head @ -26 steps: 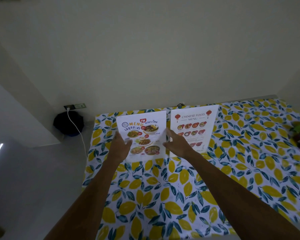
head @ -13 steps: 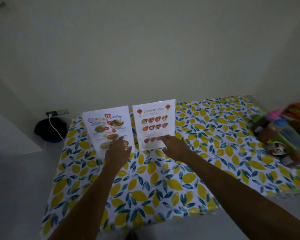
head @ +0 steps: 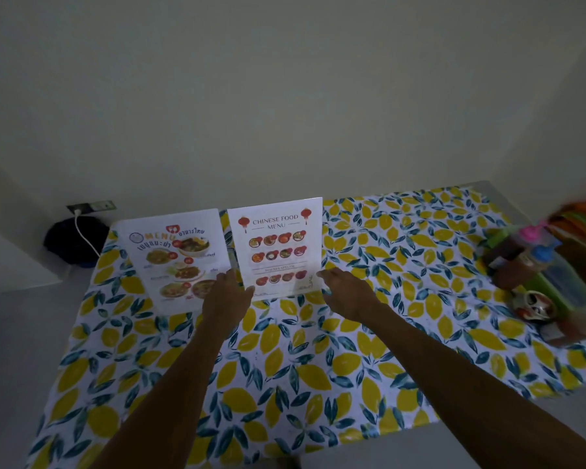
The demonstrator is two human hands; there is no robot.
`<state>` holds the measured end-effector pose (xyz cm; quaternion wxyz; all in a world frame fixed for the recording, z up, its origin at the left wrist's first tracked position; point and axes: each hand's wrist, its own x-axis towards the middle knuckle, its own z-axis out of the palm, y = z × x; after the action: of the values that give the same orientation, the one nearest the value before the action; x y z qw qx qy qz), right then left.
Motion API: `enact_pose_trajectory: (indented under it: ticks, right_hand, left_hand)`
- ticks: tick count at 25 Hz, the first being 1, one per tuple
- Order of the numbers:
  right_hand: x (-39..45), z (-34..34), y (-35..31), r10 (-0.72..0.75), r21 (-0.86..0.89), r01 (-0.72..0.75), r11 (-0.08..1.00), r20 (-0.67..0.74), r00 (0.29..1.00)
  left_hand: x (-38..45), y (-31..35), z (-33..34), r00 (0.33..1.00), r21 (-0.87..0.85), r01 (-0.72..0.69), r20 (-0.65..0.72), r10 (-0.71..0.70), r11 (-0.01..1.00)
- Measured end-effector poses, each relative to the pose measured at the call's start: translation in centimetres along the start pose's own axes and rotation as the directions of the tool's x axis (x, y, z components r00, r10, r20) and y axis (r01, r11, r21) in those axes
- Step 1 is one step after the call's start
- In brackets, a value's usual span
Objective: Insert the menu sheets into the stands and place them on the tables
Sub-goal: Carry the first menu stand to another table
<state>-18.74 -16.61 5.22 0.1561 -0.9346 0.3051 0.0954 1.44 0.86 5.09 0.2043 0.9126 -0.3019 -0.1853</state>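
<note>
While both forearms reach forward from the bottom edge over the lemon-print tablecloth point(head: 285, 384), they converge on the lower part of the Chinese food menu stand point(head: 276, 247). The left hand point(head: 227, 299) is at the stand's lower left corner, fingers loosely curled with the tips against the sheet's left edge; it also overlaps the lower right corner of the Thai menu stand point(head: 178, 260) beside it. The right hand point(head: 347, 292) lies palm down at the lower right corner, fingers extended and slightly spread, tips touching or just beside the sheet's edge — whether either hand truly grips the stand, I cannot tell.

Both stands are upright on the far half of the table, side by side and nearly touching, each with its printed sheet facing the camera. Off to the right, well apart from the stands, a green tray point(head: 555, 286) holds condiment bottles point(head: 535, 252) — blurred. Beyond the table's left far corner, a white cable point(head: 83, 233) runs from a wall socket point(head: 90, 207) past a dark bag point(head: 68, 242) on the floor.
</note>
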Motion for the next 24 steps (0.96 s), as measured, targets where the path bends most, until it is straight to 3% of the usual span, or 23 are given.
enact_pose_trajectory:
  ticks: [5,11,15,24]
  right_hand:
    - [5.2,0.3,1.3,0.106,0.083,-0.105,0.991,-0.008,0.994]
    - [9.3,1.3,1.7,0.217,0.331,-0.146,0.932,-0.189,0.958]
    - [9.4,0.6,2.9,0.243,0.403,-0.129,0.906,-0.245,0.939]
    - [6.9,-5.0,10.0,0.331,0.451,-0.147,0.880,-0.363,0.871]
  left_hand:
    - [3.5,0.1,1.5,1.000,-0.159,0.030,0.012,-0.029,0.987]
    - [5.4,1.3,1.6,0.995,-0.179,0.046,-0.078,-0.060,0.983]
    - [6.1,2.0,0.9,0.996,-0.177,0.024,-0.082,-0.039,0.984]
    - [8.0,11.0,0.6,0.974,-0.202,-0.216,-0.119,0.194,0.955]
